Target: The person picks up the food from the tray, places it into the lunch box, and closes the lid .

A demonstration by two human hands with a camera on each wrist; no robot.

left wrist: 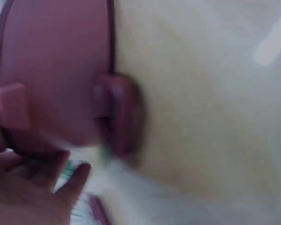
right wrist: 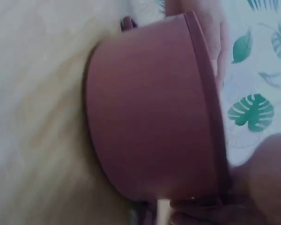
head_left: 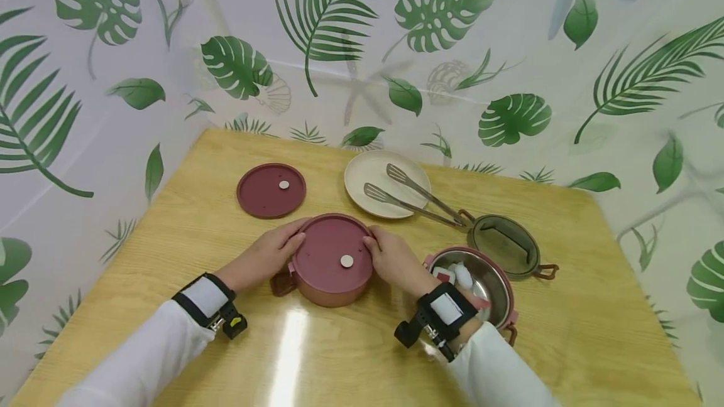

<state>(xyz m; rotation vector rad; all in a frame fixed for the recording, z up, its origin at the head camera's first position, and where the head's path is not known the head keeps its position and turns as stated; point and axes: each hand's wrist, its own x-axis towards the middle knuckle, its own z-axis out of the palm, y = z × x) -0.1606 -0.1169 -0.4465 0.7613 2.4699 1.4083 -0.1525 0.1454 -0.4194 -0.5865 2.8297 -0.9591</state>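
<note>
A dusty-red pot [head_left: 330,298] stands on the table before me, with a round lid [head_left: 322,247] of the same colour and a pale knob on top. My left hand [head_left: 270,253] holds the lid's left edge, thumb on the upper face. On the opposite edge, my right hand [head_left: 396,262] grips the lid with its thumb on top too. In the left wrist view, blurred, the pot wall [left wrist: 61,70] carries a side handle [left wrist: 124,115]. Seen from the right wrist, the lid's rim [right wrist: 203,70] lies along the top of the pot wall.
A second dark red lid [head_left: 263,193] lies at back left. Two slotted spatulas [head_left: 415,189] rest across a cream plate [head_left: 362,174]. Beside my right wrist, an open steel-lined pot [head_left: 498,275] holds small white items [head_left: 462,275]. Behind it sits a grey-green oval pan [head_left: 492,250] with brown handles.
</note>
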